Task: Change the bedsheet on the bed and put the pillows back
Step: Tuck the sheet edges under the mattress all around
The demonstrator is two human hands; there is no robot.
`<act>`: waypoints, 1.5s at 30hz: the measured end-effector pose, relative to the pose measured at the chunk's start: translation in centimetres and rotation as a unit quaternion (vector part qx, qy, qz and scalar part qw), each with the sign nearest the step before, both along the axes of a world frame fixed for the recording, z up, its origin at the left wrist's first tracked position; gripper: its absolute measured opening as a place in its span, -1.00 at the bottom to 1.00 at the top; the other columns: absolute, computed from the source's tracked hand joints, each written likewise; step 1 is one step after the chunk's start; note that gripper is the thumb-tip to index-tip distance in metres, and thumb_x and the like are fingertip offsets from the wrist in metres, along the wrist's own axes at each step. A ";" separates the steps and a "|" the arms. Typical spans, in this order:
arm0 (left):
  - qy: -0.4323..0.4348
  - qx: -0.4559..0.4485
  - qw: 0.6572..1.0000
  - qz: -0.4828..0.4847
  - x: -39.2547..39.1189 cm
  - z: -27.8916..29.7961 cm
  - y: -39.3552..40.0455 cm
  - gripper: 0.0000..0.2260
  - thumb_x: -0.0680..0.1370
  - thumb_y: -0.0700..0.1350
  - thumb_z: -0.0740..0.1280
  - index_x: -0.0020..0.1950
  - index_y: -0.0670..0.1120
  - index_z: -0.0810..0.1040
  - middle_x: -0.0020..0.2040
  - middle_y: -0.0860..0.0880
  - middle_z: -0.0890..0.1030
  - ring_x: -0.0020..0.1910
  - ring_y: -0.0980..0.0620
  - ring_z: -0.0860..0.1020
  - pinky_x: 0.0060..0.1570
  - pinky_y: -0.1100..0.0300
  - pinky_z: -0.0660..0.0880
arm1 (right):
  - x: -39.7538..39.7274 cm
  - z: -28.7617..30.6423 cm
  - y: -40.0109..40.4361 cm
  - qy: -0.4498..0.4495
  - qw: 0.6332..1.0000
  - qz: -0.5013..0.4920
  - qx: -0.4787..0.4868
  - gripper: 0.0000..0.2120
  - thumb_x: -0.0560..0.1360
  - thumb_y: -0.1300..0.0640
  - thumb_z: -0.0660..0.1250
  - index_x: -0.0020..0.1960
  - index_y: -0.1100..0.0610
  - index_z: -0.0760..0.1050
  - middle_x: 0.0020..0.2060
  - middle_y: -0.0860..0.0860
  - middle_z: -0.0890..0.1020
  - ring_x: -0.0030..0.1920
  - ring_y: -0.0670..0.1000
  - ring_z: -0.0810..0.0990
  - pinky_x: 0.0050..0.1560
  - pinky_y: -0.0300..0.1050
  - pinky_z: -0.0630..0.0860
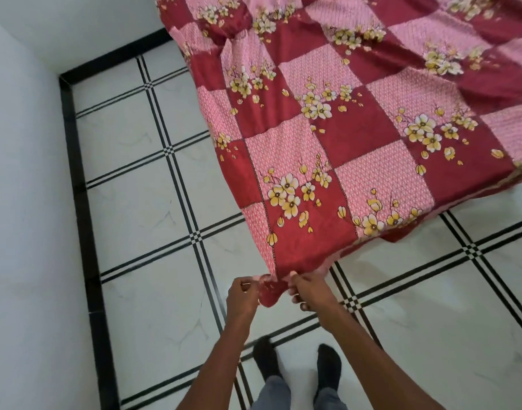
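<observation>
Both bare arms reach forward and down from the bottom edge of the view, the hands close together at one corner of the bedsheet (336, 122). The left hand (242, 298) has its fingers curled around the bunched tip of the corner, and the right hand (308, 292) pinches the hem just beside it, thumb on top. Between the two hands a small wad of red cloth hangs down. The sheet, checked in dark red and pink with yellow-and-white flowers, spreads away from the hands up and to the right, and its corner is held above the white tiled floor (153, 202). What lies under the sheet is hidden, and the frame cuts off its far side. Two dark-socked feet (295, 365) stand on the tiles below the hands.
</observation>
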State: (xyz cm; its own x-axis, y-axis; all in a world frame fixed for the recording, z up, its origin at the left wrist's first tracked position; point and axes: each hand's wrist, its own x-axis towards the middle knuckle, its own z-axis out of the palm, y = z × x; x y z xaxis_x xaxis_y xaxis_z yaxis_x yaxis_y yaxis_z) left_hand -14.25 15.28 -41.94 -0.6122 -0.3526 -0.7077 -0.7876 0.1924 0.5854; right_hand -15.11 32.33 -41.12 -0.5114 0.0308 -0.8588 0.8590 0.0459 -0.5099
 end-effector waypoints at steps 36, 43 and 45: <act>0.145 -0.177 0.835 -0.500 -78.5 19.6 -34.2 -0.79 0.61 0.06 0.37 0.04 -0.09 0.61 0.01 -0.04 0.64 -0.01 -0.01 0.61 -0.06 0.13 0.46 | -73.7 18.0 -28.7 0.288 0.882 0.196 0.317 -0.57 0.67 -0.01 0.26 0.48 0.14 0.36 0.39 0.09 0.44 0.30 0.12 0.51 0.18 0.05 0.55; 0.137 -0.161 0.855 -0.473 -95.9 21.6 -37.3 -0.79 0.64 0.03 0.35 0.08 -0.10 0.61 0.03 -0.03 0.65 -0.01 0.00 0.62 0.05 0.06 0.56 | -89.8 18.5 -31.9 0.270 0.908 0.136 0.290 -0.58 0.64 -0.04 0.28 0.41 0.14 0.39 0.32 0.11 0.52 0.28 0.14 0.53 0.25 0.17 0.54; 0.132 -0.149 0.860 -0.470 -100.3 21.3 -38.1 -0.78 0.65 0.03 0.34 0.09 -0.12 0.60 0.02 -0.02 0.65 -0.01 -0.01 0.62 0.05 0.07 0.55 | -93.7 17.8 -32.9 0.260 0.913 0.106 0.295 -0.60 0.65 -0.08 0.27 0.34 0.18 0.43 0.23 0.11 0.55 0.17 0.11 0.54 0.16 0.11 0.55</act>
